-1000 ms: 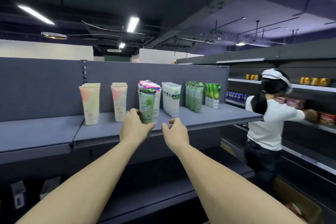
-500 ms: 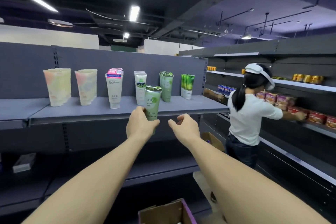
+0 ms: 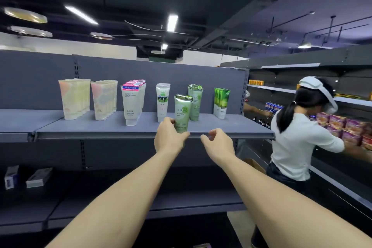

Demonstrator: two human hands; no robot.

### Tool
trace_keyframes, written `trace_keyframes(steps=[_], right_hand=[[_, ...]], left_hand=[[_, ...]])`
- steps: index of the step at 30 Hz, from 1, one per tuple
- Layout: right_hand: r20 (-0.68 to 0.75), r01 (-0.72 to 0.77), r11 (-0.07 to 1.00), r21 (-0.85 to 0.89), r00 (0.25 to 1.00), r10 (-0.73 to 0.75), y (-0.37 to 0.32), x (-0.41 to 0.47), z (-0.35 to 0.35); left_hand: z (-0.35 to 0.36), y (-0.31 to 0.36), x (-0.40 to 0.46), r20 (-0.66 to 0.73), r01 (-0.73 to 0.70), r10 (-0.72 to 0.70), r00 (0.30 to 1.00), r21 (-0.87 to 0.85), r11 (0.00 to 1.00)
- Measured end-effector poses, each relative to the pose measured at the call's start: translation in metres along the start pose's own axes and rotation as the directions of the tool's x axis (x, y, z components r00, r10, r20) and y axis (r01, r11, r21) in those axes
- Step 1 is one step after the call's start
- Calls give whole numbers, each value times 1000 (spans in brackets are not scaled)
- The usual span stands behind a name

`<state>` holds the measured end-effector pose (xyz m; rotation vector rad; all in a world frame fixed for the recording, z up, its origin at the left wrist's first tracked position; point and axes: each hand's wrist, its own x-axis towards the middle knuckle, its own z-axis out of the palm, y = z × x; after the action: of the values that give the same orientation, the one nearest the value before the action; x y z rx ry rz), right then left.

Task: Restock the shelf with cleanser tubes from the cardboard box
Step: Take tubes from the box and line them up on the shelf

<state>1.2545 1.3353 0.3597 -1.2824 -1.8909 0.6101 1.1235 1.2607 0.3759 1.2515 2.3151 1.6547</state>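
Note:
My left hand (image 3: 170, 138) grips the lower end of a pale green cleanser tube (image 3: 182, 113), held upright at the front edge of the grey shelf (image 3: 100, 130). Just behind it stands a row of matching green tubes (image 3: 195, 102). My right hand (image 3: 217, 144) hovers to the right of the tube, fingers curled and apart, holding nothing. Other rows on the shelf: peach tubes (image 3: 73, 99), pink-and-grey tubes (image 3: 103, 100), white facial tubes (image 3: 132, 102), white tubes (image 3: 162, 102) and bright green tubes (image 3: 221, 102). A corner of the cardboard box (image 3: 202, 245) shows at the bottom edge.
A person in a white shirt (image 3: 298, 143) works at the shelves on the right, close to the shelf's right end. Purple packs (image 3: 342, 127) fill those shelves. Small boxes (image 3: 38, 177) lie on the lower shelf at left.
The view has swung left and back from the shelf. The green tube in my left hand has moved rightward along the shelf, from the white tubes to in front of the matching green row.

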Motion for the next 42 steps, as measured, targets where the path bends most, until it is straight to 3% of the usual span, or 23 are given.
trace_keyframes(steps=[24,42], right_hand=[[113,119,982,146,984,-136,51,213,31],[92,81,986,147,991,-96,63,270,63]], left_hand=[[159,17,129,-136,52,-45,990,51,997],[193,3,180,-140,18,-8,990,67,998]])
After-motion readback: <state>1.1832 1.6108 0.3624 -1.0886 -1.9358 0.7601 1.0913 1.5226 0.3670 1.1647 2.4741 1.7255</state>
